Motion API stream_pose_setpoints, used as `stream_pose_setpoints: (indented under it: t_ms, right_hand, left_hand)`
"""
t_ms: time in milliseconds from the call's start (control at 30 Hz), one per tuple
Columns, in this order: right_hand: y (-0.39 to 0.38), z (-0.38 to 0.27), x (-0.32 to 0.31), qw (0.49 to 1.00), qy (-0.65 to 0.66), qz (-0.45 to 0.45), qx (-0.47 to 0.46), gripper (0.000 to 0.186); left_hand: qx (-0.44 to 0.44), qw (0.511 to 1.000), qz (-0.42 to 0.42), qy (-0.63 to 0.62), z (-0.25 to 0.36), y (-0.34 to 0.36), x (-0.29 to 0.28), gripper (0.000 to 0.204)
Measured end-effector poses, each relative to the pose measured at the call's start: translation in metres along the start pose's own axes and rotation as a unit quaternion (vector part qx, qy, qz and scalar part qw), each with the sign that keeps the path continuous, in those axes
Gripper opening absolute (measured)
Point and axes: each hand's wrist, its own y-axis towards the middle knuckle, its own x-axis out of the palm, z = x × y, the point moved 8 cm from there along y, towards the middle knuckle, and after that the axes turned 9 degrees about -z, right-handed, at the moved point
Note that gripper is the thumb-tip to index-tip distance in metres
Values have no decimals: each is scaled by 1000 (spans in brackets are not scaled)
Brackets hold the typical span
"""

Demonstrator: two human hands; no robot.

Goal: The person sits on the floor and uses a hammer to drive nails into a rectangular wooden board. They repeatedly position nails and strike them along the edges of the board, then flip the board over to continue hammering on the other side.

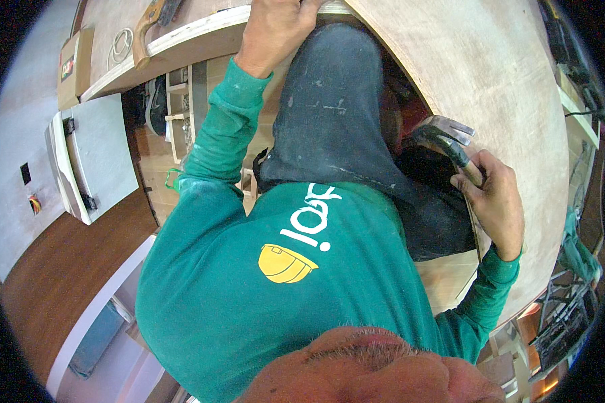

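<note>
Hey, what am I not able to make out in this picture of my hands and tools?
Head view:
- Left hand: fingertips cut off by the top edge.
- Handsaw: most of the blade cut off by the top edge.
- Hammer: part of its handle hidden by the right hand.

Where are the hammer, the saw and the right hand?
Hammer (456,154): head view, on the dark upper handle.
Saw (143,32): head view, on its wooden handle.
Right hand (502,195): head view, on the back of the hand.
</note>
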Motion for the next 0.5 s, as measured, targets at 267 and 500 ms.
stream_pose_setpoints:
  t_ms: [267, 500]
  right_hand:
    - [-1, -2, 0, 1000, 8, 2, 6, 25]
    - [-1, -3, -1, 1000, 5, 2, 11, 25]
  left_hand:
    - [16, 1000, -9, 13, 2, 1, 3, 8]
    - [9, 1000, -13, -1, 2, 1, 3, 10]
